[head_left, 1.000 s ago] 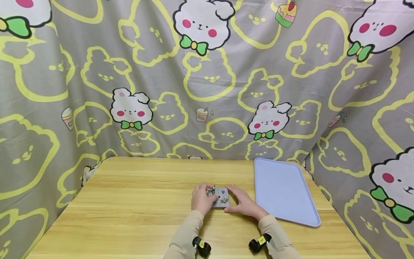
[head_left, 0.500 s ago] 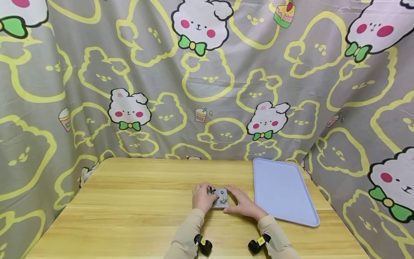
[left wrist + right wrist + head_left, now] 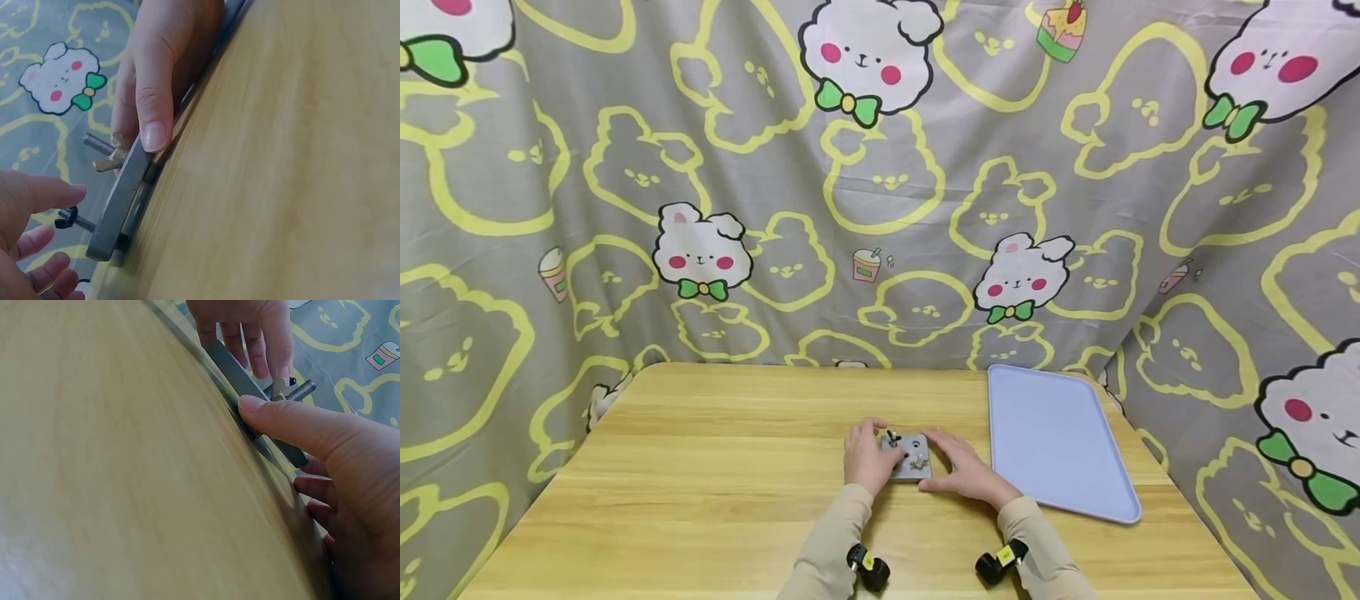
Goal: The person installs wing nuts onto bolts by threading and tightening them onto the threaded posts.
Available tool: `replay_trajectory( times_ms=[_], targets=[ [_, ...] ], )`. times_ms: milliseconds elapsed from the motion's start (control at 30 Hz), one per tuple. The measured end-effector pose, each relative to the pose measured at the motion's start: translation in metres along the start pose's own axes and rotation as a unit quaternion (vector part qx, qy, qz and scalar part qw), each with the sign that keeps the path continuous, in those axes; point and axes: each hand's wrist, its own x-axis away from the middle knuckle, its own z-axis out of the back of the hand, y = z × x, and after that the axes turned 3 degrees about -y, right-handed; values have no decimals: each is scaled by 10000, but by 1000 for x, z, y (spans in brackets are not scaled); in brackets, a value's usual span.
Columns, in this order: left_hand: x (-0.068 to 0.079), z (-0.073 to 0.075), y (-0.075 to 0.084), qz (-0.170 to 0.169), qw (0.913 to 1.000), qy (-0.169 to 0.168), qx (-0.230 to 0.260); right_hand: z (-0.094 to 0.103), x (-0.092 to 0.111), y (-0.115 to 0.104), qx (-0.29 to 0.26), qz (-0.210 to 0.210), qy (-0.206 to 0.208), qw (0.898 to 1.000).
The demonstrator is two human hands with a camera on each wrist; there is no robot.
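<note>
A grey metal plate (image 3: pixel 910 474) with holes lies on the table in front of me, carrying two bolts. One bolt, at the far left corner, bears a small black wing nut (image 3: pixel 65 219); a brass-coloured wing nut (image 3: pixel 112 156) sits on the other, at the near right. My right hand (image 3: pixel 961 473) grips the plate, thumb on its near edge and fingers at the far side. Around the black wing nut, my left hand (image 3: pixel 867 460) has thumb and forefinger spread apart, with the thumb tip right beside the nut. The other left fingers hang loosely.
A pale blue tray (image 3: pixel 1060 442) lies at the right of the wooden table (image 3: pixel 700 492), close to my right hand. A patterned curtain (image 3: pixel 790 333) hangs behind the table and on both sides. Each wrist wears a black camera strapped over the sleeve.
The black wing nut has turned on its bolt. My left forefinger has drawn back from it, leaving the nut more exposed. The right hand and the plate stay in place.
</note>
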Motion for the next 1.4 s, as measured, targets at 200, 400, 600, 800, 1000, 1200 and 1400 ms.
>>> replay_trajectory(
  times_ms=[200,400,600,800,1000,1200,1400],
  targets=[
    [5,6,0,-19,10000,-53,19,0,-1,1,-25,21,43,10000],
    [8,9,0,88,9996,-243,-125,-1,-1,2,-19,22,36,10000],
    [9,9,1,81,9994,-221,-251,0,0,2,-58,26,31,10000],
    [8,6,1,111,9993,-262,-226,0,-1,1,-43,51,49,10000],
    [4,3,0,68,9996,-197,-183,0,-1,1,-43,60,56,10000],
    [-1,0,-3,18,10000,-71,-38,0,0,1,8,103,89,9999],
    [-6,-1,-2,14,10000,-66,-53,-1,0,2,71,108,111,9999]
  ],
)
